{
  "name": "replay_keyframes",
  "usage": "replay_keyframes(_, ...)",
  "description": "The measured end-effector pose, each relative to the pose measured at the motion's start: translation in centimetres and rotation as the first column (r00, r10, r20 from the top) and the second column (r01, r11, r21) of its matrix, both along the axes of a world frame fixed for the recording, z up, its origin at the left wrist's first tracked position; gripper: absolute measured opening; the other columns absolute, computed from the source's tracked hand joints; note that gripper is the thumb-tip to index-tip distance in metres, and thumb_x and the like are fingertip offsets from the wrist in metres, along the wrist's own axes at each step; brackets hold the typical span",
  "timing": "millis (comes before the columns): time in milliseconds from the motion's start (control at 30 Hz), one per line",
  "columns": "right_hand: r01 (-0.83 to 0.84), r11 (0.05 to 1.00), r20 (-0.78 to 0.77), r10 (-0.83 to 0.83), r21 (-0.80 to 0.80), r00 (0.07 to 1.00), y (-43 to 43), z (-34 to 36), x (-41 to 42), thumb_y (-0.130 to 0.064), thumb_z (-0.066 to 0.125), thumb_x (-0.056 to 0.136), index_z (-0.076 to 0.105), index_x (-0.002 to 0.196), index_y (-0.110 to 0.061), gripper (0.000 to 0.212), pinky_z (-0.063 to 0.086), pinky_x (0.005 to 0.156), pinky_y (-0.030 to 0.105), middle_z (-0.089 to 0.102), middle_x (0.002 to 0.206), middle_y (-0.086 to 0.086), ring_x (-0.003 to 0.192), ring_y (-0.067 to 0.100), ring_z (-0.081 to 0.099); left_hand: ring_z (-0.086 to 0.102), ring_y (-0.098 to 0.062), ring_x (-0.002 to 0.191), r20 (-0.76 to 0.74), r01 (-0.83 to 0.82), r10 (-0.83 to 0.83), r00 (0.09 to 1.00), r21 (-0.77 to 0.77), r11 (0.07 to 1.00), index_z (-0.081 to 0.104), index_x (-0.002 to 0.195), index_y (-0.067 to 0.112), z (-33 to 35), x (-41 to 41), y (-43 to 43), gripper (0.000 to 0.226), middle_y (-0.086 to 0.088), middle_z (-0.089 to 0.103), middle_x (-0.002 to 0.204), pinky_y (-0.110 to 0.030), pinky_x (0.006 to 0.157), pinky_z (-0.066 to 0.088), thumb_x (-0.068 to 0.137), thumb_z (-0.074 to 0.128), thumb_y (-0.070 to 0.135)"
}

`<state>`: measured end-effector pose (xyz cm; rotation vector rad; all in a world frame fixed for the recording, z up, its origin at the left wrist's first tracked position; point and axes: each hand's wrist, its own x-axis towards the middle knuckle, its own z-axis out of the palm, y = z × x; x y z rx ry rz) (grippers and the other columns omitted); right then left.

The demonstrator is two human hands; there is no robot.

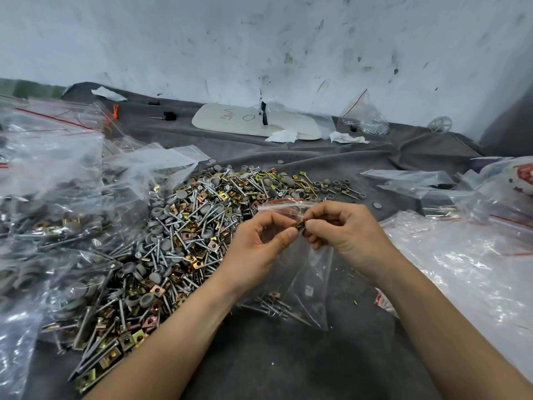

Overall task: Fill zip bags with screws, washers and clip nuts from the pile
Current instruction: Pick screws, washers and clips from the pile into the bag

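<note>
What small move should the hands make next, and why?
Probably drop the clip nut into the zip bag: the right hand pinches it at the bag's mouth, the left hand holds the bag, and screws already lie inside.

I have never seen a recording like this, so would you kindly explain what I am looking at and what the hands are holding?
There is no machine: one camera worn on a person's head looks down at their bare hands. A grey cloth carries a pile of screws, washers and clip nuts. To the left lie filled bags, to the right empty bags. The left hand holds a clear zip bag at its mouth, with a few screws already inside. The right hand pinches a small clip nut at that mouth.
</note>
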<state>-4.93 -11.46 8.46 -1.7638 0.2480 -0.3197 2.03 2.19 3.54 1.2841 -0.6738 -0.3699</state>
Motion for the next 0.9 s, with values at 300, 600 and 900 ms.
replay_keyframes(300,-0.026,1.0,-0.035,0.026,0.008,0.999,-0.5,0.1,-0.1,0.013,0.055,0.084,0.063,0.071,-0.004,0.023,0.048,0.047,0.018,0.059,0.053,0.004,0.046,0.009,0.054,0.062,0.002,0.095,0.082,0.03,-0.033,0.996,0.031,0.999,0.063,0.088,0.007,-0.2,0.1,-0.1,0.012,-0.004,0.062,0.109,-0.013,0.083,0.046,0.087,0.06,-0.004)
replay_keyframes(600,0.019,0.982,0.028,-0.014,-0.186,1.0,0.0,-0.3,-0.3,0.007,0.064,0.08,0.059,0.072,-0.008,0.018,0.045,0.052,0.02,0.059,0.062,0.006,0.053,0.009,0.052,0.063,-0.008,0.087,0.171,-0.088,0.067,0.983,0.114,0.99,0.067,0.083,0.018,-0.2,0.5,0.3,0.014,-0.005,0.065,0.101,-0.021,0.077,0.05,0.086,0.065,0.005)
replay_keyframes(900,0.197,0.452,0.294,0.153,-0.87,0.944,1.7,-0.3,0.0,-0.001,0.069,0.071,0.06,0.082,-0.004,0.015,0.042,0.065,0.018,0.056,0.078,0.001,0.067,0.013,0.049,0.069,-0.01,0.088,-0.228,0.1,-0.116,0.967,-0.08,0.992,0.07,0.101,0.001,0.0,0.6,0.2,0.031,-0.009,0.073,0.097,-0.017,0.074,0.053,0.083,0.057,0.022)
